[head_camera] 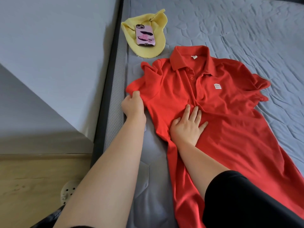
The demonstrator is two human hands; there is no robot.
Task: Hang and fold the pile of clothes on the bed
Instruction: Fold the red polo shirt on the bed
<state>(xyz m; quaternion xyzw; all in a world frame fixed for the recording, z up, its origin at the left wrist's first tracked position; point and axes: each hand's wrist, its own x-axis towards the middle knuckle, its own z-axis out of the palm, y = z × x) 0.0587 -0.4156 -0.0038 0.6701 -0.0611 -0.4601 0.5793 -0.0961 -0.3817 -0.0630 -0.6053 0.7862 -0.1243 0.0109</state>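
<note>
Right hand [187, 127], fingers [195, 112] spread flat, anchors the red polo [222, 120]; left hand [133, 105], apparently pinching its sleeve [141, 86], should fold inward.

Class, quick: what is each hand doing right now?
Left hand: grips the red polo shirt by its sleeve.
Right hand: open, fingers spread, pressing flat on the shirt.

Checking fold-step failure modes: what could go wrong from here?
1. The left hand pinches the red polo shirt only at its near sleeve's edge; that thin grip may slip mid-fold.
2. The far sleeve lies bunched, so folding now could set creases.
3. The phone rests on a yellow cloth near the mattress edge, close to the shirt; a wide sweep might knock it off.
</note>
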